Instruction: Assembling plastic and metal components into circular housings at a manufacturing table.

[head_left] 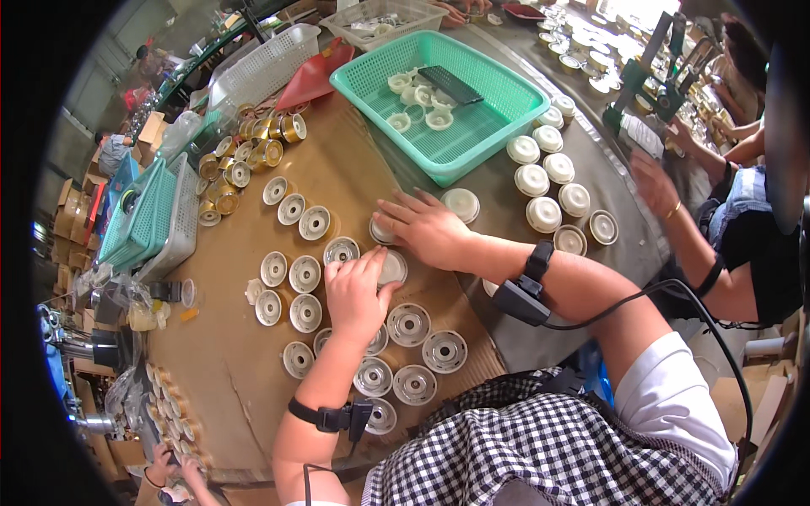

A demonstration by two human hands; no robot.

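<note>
My left hand (359,291) curls its fingers and thumb around a white-capped round canister (394,267) standing on the table. Just beyond it, my right hand (430,229) lies flat with fingers stretched over another white-capped canister (379,234), its palm side hidden. Around my left hand stand several small round metal canisters (409,325) with silvery recessed tops. One more white-capped canister (461,205) sits right of my right hand's fingers. Farther right stands a group of canisters with white caps (531,180).
A green plastic basket (506,137) holding loose white caps (439,119) and a dark tray stands at the back. Gold canisters (266,153) lie heaped at the left, near a red scoop (316,74). Brown cardboard (219,337) covers the table. At the right, a co-worker's hand (654,181) is near a green hand press (654,80).
</note>
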